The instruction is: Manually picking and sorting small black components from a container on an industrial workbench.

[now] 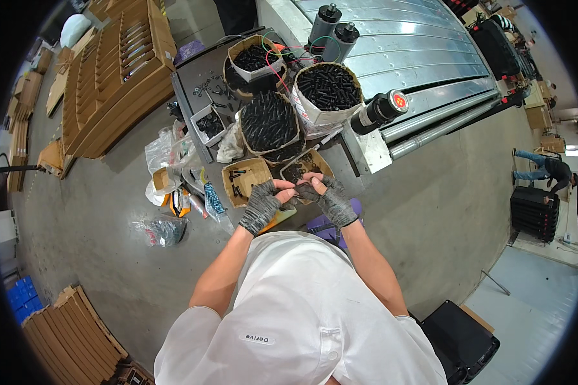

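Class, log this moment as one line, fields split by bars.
left hand: close to right hand | anything held: too small to tell | nearby: cardboard box holding scattered black parts

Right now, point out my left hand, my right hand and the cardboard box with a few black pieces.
Left hand (262, 205), head view: on the gloved back of it.
Right hand (334, 201), head view: on the gloved back of it.
Cardboard box (257, 172), head view: on its bare inside.

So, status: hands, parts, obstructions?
Grey-gloved left hand, right hand: fingertips close, grip unclear. Small dark piece between them, shape unclear. Brown cardboard box beside left hand; no visible obstruction.
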Available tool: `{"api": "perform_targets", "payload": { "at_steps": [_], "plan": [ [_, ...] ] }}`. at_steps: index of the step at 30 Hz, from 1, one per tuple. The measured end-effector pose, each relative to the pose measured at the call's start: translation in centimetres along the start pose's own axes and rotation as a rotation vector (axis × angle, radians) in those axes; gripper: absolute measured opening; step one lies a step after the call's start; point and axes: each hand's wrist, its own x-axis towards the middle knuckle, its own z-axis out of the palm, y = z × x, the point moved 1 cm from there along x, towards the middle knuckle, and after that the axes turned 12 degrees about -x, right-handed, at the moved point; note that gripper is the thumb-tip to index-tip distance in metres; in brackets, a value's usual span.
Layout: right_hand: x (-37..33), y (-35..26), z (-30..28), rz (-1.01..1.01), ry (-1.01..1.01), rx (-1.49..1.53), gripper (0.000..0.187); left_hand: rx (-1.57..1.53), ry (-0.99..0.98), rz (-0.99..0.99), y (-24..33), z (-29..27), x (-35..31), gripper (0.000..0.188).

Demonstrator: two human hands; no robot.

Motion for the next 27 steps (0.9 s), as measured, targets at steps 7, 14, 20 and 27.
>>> {"api": "perform_targets", "payload": {
  "at_steps": [7,14,20,27],
  "plan": [
    [0.1,-0.4,1.5,-0.016,0.062,-0.149,0.031,0.048,0.023,0.087,-0.6,0.5,0.4,0.018],
    [0.5,0.8,2.6,-0.018,0.112,0.013,0.037,0.097,0.105,0.103,-1.1,0.9,0.7,0.016],
    [0.9,1.3,3.4,-0.022,0.116,0.173,0.039,0.219,0.123,0.319,-1.7,2.1,0.5,0.013],
    [1.0,1.9,2.4,0.128,0.026,0.51,0.028,-0.337,0.124,-0.047,-3.2,0.8,2.0,0.021]
  ]
}}
